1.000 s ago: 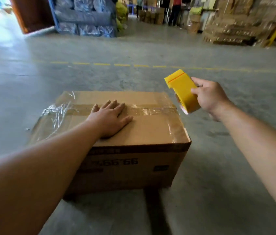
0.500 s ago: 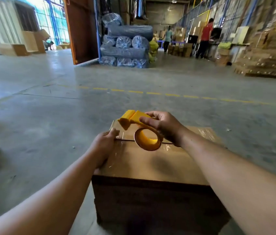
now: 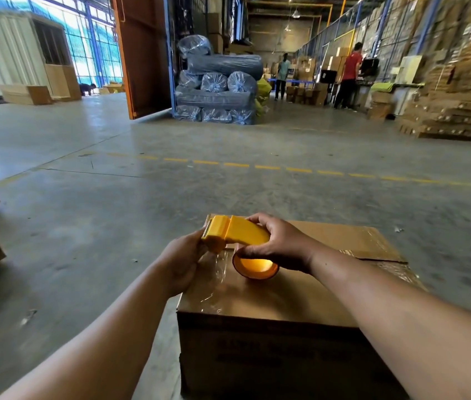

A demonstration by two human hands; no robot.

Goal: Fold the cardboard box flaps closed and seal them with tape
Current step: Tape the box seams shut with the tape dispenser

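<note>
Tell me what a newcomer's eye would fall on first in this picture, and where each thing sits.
The bright yellow tape dispenser stands out at once, gripped by the right hand above the far left corner of the cardboard box, with the left hand at its toothed end. Behind, wrapped blue rolls are stacked by an orange door.

Brown cardboard box [image 3: 272,307], flaps shut, yellow tape dispenser [image 3: 238,235] above
</note>
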